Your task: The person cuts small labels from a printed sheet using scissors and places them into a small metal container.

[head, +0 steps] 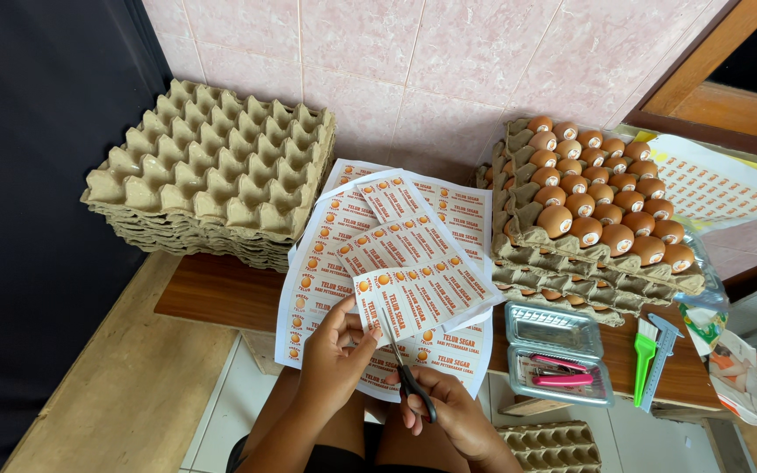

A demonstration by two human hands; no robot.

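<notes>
Left hand [333, 357] grips label sheet [413, 293]; right hand [449, 407] works scissors [406, 368]

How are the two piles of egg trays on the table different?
The left stack of trays has bare cups on top, while the right stack of trays is loaded with brown eggs. The left stack sits far from the clear plastic box; the right stack is just behind it. Both are grey-brown cardboard.
</notes>
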